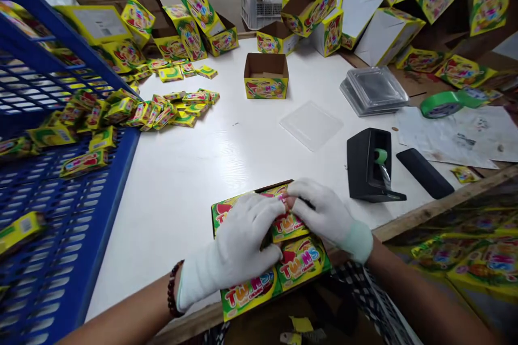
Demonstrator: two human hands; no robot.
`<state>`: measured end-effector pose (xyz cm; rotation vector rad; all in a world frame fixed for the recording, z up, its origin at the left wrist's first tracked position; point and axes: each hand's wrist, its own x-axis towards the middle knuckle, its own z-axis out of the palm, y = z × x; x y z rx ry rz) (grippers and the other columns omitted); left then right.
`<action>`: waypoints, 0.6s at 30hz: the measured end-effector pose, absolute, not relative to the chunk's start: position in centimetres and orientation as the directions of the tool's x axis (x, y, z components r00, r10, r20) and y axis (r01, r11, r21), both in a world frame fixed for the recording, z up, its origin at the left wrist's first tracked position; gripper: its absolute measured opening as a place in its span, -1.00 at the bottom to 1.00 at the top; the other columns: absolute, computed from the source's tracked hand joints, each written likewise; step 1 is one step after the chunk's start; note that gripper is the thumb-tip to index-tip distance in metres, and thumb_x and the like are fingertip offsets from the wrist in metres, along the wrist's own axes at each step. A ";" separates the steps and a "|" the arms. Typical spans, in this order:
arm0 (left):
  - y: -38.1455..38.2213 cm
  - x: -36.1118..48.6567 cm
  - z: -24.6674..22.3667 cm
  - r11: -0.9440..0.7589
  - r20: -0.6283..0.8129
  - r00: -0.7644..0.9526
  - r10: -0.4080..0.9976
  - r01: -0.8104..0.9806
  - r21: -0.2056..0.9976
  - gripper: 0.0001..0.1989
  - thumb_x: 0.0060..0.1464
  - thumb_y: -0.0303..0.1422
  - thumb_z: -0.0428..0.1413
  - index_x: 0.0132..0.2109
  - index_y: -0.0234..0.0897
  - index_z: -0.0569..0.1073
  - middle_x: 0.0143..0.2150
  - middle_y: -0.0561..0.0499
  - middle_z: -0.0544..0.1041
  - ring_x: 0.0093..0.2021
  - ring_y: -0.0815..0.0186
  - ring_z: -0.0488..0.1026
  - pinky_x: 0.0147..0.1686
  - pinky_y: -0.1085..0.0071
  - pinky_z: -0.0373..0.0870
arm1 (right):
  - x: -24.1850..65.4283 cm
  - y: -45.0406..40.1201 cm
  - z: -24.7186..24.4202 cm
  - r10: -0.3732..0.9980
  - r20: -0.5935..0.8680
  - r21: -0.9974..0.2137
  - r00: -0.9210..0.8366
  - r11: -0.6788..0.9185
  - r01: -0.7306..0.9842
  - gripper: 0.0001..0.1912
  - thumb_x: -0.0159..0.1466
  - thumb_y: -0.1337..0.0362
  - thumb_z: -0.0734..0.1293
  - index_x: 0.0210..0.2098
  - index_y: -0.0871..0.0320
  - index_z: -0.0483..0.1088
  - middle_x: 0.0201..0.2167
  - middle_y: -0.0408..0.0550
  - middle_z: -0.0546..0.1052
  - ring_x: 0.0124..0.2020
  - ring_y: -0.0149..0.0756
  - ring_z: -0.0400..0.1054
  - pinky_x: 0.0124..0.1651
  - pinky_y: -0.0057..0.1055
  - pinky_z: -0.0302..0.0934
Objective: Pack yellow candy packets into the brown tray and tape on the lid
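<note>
A display box of yellow-green candy boxes lettered "TWINS" sits at the table's front edge, tilted in my view. My left hand, in a white knit glove, lies across its left part, fingers stretched and thumb apart, covering several candy boxes. My right hand, gloved too, bends its fingers on the upper edge of a candy box in the right part. The fingertips of both hands meet there. Another candy box lies flat in the near right corner. What is under my left palm is hidden.
A blue crate holding loose candy boxes tips toward the table at left, beside a pile. An open display box, clear lids, a tape dispenser and green tape stand beyond. Folded-open cartons line the back.
</note>
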<state>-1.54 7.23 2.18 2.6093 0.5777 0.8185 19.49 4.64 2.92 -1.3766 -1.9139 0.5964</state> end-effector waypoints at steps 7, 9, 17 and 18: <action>9.9 -3.5 2.6 -0.783 0.483 0.673 0.560 0.240 0.573 -0.76 0.08 -0.25 0.20 -0.14 -0.26 0.44 -0.05 -0.08 0.48 -0.02 0.22 0.41 0.12 0.14 0.30 | 16.8 2.4 0.1 0.876 0.342 -0.413 -0.342 0.466 0.782 -0.78 0.28 0.45 0.22 -0.11 0.16 0.38 -0.20 0.00 0.42 -0.11 -0.17 0.26 -0.04 -0.13 0.18; 14.3 -4.5 2.3 -0.750 0.539 0.534 0.652 0.347 0.564 -0.78 0.17 -0.25 0.14 -0.09 -0.28 0.47 0.03 -0.12 0.48 0.07 0.26 0.40 0.10 0.27 0.34 | 16.4 2.2 0.0 0.857 0.370 -0.380 -0.358 0.492 0.783 -0.78 0.26 0.46 0.21 -0.12 0.17 0.36 -0.20 0.02 0.42 -0.13 -0.15 0.26 -0.09 -0.16 0.19; 37.9 -10.0 -2.3 -0.178 0.329 0.010 0.944 0.855 0.487 -0.52 0.03 -0.23 0.12 0.03 -0.47 0.42 0.04 -0.34 0.42 0.10 -0.08 0.34 0.13 0.07 0.24 | 17.1 3.3 -2.9 0.773 0.487 -0.245 -0.407 0.568 0.786 -0.83 0.17 0.49 0.27 -0.24 0.17 0.32 -0.31 -0.03 0.45 -0.30 -0.25 0.29 -0.23 -0.29 0.20; 39.8 -10.2 -2.5 -0.162 0.319 -0.003 0.948 0.858 0.487 -0.48 -0.01 -0.20 0.14 0.05 -0.47 0.41 0.06 -0.36 0.41 0.13 -0.13 0.31 0.13 0.04 0.23 | 17.3 3.4 -3.3 0.767 0.493 -0.239 -0.410 0.573 0.784 -0.83 0.18 0.48 0.29 -0.24 0.17 0.33 -0.32 -0.04 0.46 -0.32 -0.27 0.29 -0.24 -0.31 0.20</action>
